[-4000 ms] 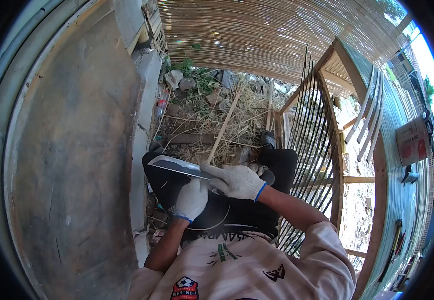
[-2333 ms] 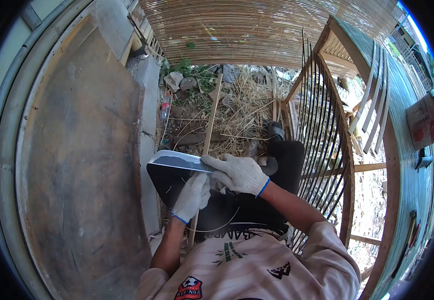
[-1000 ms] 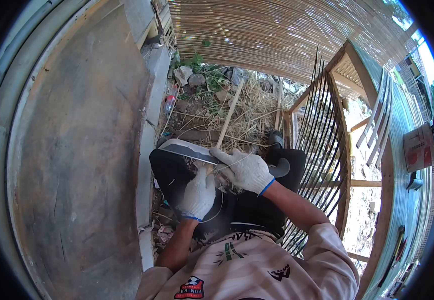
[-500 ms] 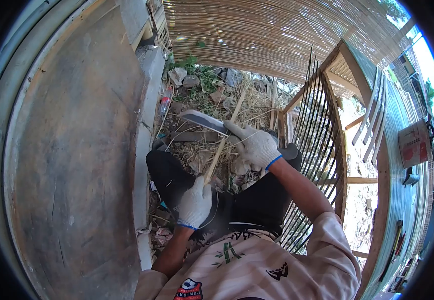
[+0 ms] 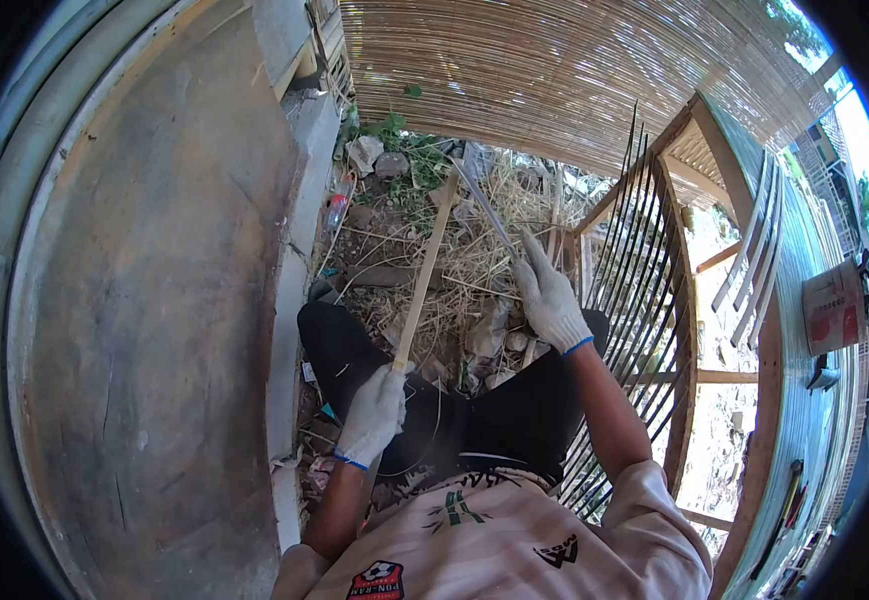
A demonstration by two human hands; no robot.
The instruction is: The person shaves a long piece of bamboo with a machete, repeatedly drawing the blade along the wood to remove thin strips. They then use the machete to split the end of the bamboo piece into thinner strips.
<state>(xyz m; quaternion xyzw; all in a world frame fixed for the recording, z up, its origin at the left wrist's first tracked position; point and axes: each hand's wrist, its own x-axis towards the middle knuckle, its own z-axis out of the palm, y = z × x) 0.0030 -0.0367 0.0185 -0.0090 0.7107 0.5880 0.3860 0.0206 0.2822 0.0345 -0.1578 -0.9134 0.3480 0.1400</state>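
Observation:
My left hand (image 5: 374, 415), in a white knit glove with a blue cuff, is closed round the lower end of a pale bamboo strip (image 5: 426, 275). The strip slants up and away over the littered ground. My right hand (image 5: 548, 297), gloved the same way, holds a long knife (image 5: 486, 212). Its narrow blade points up and to the left, and its tip is close to the strip's far end. The knife's handle is mostly hidden in the glove.
Dry shavings and stones (image 5: 489, 335) cover the ground between my legs. A large worn board (image 5: 154, 300) stands at the left. At the right are a wooden frame with dark slats (image 5: 629, 270) and a bench holding a bucket (image 5: 834, 308). A bamboo screen (image 5: 514, 70) hangs ahead.
The knife has moved off the middle of the strip, up and right, and its blade has turned to point more upward. The strip now stands more upright, and my left hand is slightly lower.

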